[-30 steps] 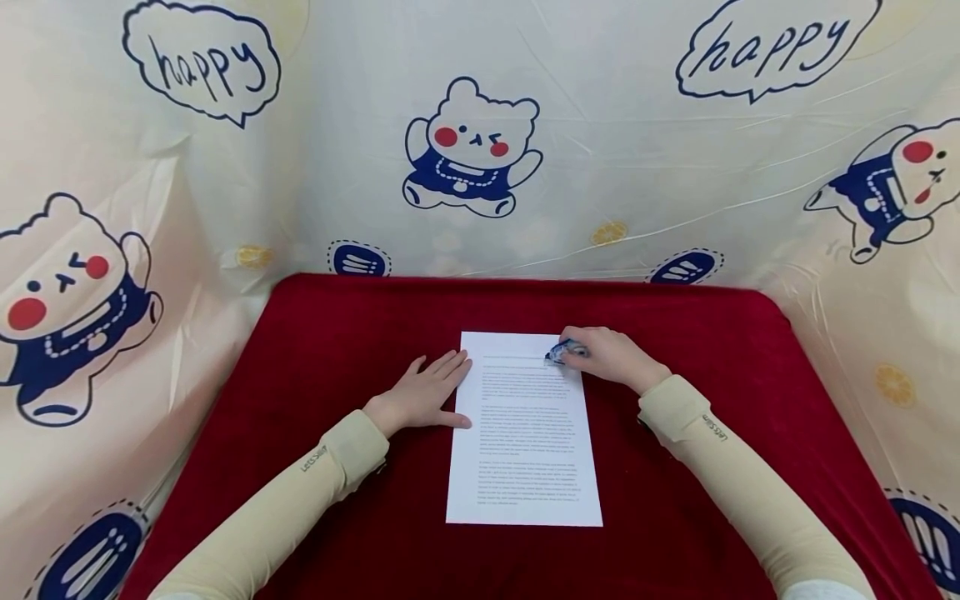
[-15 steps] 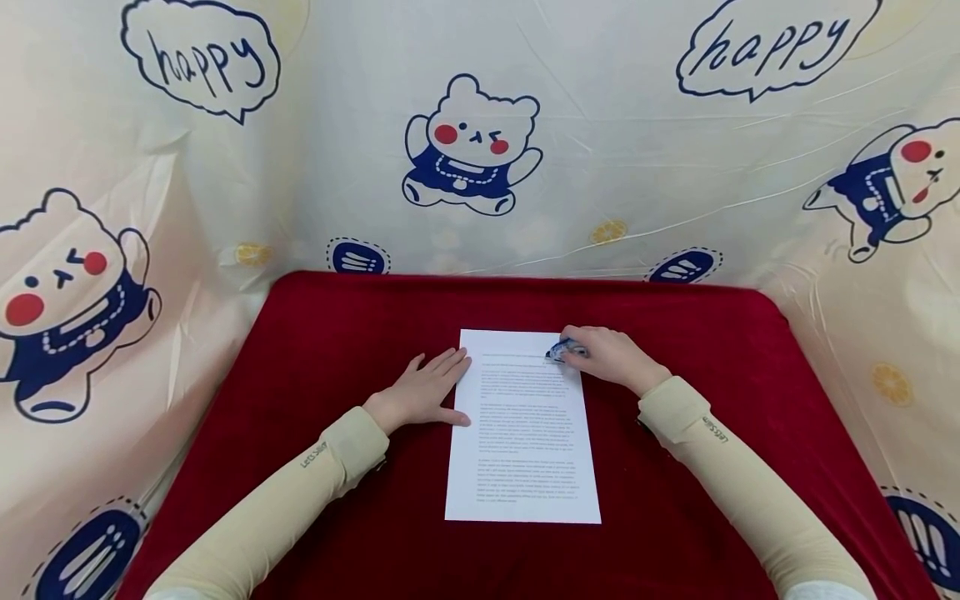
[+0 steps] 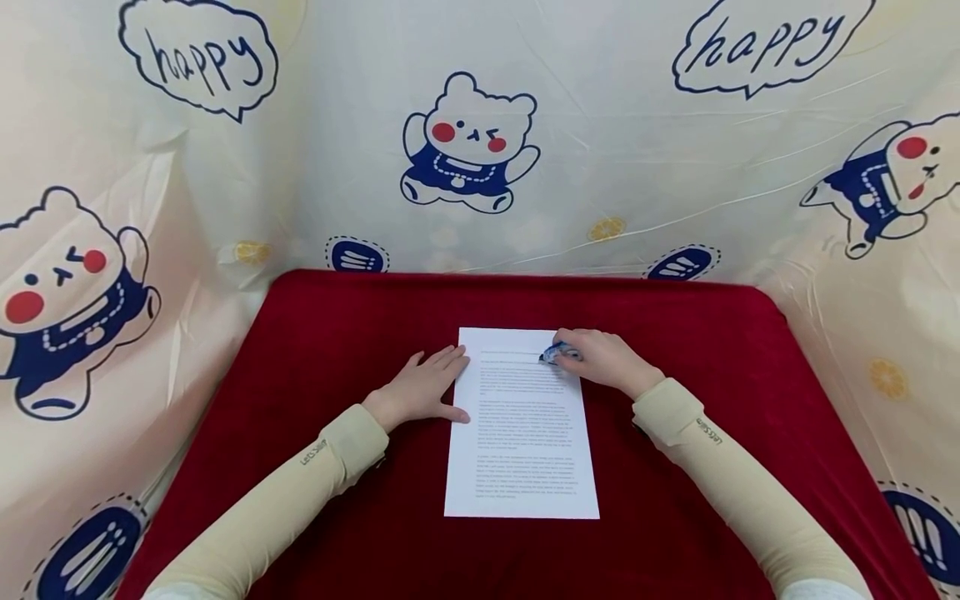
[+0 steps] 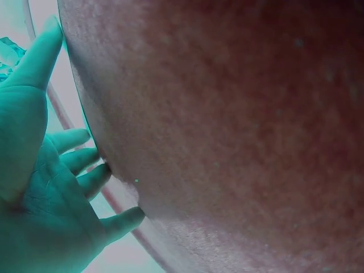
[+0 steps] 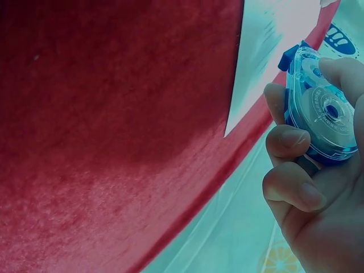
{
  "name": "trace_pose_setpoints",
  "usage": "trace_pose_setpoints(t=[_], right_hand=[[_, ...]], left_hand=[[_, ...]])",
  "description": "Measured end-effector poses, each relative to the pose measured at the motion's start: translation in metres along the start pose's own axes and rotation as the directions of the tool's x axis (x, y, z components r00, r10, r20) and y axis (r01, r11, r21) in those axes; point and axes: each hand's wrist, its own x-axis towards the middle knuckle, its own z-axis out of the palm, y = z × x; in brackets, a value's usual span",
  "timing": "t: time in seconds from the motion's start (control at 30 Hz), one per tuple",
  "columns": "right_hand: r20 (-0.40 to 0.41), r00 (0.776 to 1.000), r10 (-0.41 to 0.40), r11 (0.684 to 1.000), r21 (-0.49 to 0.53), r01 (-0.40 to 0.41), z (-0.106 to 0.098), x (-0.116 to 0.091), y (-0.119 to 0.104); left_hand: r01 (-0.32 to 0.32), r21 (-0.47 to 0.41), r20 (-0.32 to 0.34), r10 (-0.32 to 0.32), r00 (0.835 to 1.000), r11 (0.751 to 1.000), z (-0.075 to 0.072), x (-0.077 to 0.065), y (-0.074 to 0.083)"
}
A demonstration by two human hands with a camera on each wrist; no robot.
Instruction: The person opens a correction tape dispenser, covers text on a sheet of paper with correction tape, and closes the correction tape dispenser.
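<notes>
A white sheet of printed paper [image 3: 517, 433] lies on the red cloth, long side toward the person. Spread fingers of my left hand [image 3: 422, 388] rest on its left edge, with the thumb lower down on the same edge. My right hand [image 3: 609, 360] pinches a correction tape dispenser [image 5: 324, 111], clear-bodied with blue parts and round reels inside. In the head view the dispenser's tip sits over the upper right of the page, by the top lines of text. The left wrist view shows the left hand [image 4: 57, 187] from the palm side, its fingertips at the paper's edge.
A red velvet cloth [image 3: 337, 333] covers the table, whose far edge meets a pale curtain [image 3: 600, 125] printed with bears and the word happy. The curtain hangs on the left and right sides too. Beige sleeves cover both forearms.
My right hand has shifted slightly left with the correction tape dispenser over the upper right of the page. The left hand keeps its place on the paper's edge.
</notes>
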Motion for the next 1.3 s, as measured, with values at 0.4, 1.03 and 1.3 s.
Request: trace_pose_setpoints(t=[0.4,1.03,1.3], right_hand=[[0.012,0.999,-0.04,0.999,0.014,0.039,0.001,0.005,-0.021],[0.004,0.995,-0.101,0.995,0.014,0.101,0.01,0.028,-0.048],[0.046,0.994,-0.096,0.991,-0.088,0.1,0.017,0.042,-0.056]], left_hand=[[-0.025,0.088,-0.042,0.028,0.999,0.996,0.001,-0.004,0.003],[-0.035,0.171,-0.043,0.044,0.998,0.985,0.009,-0.005,0.004],[-0.033,0.156,-0.051,0.042,0.998,0.987,0.008,-0.005,0.006]])
